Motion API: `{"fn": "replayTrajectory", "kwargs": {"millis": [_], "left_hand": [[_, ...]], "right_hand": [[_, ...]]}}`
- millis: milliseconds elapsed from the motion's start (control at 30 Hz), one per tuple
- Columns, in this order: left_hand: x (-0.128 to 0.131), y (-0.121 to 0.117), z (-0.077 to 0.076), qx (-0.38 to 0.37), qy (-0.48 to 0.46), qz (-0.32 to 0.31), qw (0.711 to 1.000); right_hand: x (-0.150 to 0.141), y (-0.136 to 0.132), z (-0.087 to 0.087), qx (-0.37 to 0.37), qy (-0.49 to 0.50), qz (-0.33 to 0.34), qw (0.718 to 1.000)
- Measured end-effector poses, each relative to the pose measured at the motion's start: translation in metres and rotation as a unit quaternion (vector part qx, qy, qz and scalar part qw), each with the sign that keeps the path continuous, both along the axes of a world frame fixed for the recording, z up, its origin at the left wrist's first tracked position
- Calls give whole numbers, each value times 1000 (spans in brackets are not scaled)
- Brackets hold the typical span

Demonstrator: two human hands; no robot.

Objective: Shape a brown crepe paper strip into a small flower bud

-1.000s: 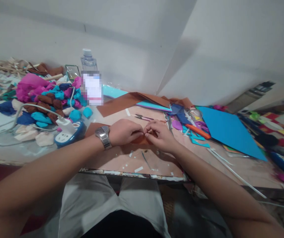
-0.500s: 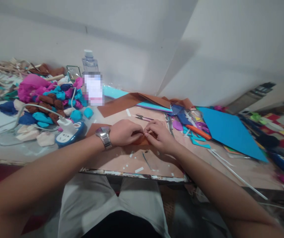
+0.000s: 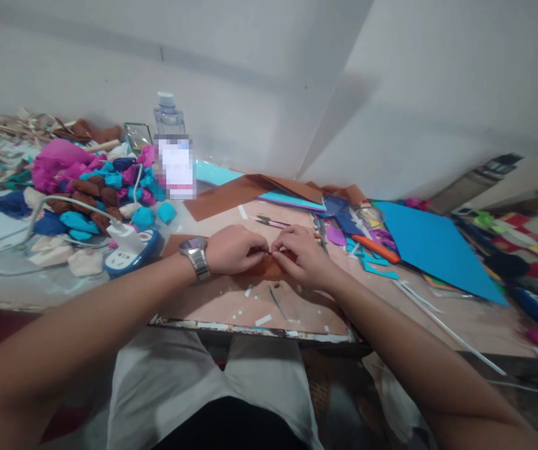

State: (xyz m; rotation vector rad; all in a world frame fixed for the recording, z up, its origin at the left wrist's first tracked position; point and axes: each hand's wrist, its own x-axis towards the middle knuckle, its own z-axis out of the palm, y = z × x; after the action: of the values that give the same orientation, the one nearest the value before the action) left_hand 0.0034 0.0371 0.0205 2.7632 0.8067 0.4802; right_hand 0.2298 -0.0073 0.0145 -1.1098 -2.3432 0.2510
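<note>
My left hand (image 3: 238, 250), with a metal watch (image 3: 196, 255) on its wrist, and my right hand (image 3: 303, 255) meet fingertip to fingertip over the table. Thumb and forefinger of each are pinched at the upper edge of a piece of brown paper (image 3: 265, 269). Much of that paper lies under the hands, and the exact spot they grip is hidden. Past the fingers lies a dark, slim pen-like tool (image 3: 271, 222). A larger folded brown sheet (image 3: 224, 197) rests farther back.
On the left are a blue-and-white power strip (image 3: 132, 253) with a plugged-in cable and a heap of coloured crumpled bundles (image 3: 95, 187). A bottle (image 3: 168, 114) stands behind a blurred phone-like screen (image 3: 177, 169). To the right lie an orange cutter (image 3: 376, 249), blue sheet (image 3: 438, 250) and white stick (image 3: 451, 328).
Both hands stay pinched at the same place on the brown paper, with barely any finger movement. The whole view has shifted very slightly.
</note>
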Motion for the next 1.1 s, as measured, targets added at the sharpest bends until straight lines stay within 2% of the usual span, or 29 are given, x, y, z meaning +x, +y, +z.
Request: {"fn": "replayTrajectory", "kwargs": {"millis": [133, 367, 533, 733, 1100], "left_hand": [[-2, 3, 1, -30, -7, -4, 1000], [-3, 5, 2, -56, 1, 7, 998], [-1, 5, 0, -68, 11, 15, 997], [-1, 5, 3, -104, 0, 11, 995], [-6, 10, 7, -144, -14, 12, 989]], "right_hand": [[2, 2, 0, 8, 6, -5, 1000], [4, 2, 5, 15, -47, -13, 999], [5, 3, 1, 19, -70, -18, 997], [4, 3, -2, 33, -46, 0, 998], [9, 4, 4, 34, -35, -18, 999]]}}
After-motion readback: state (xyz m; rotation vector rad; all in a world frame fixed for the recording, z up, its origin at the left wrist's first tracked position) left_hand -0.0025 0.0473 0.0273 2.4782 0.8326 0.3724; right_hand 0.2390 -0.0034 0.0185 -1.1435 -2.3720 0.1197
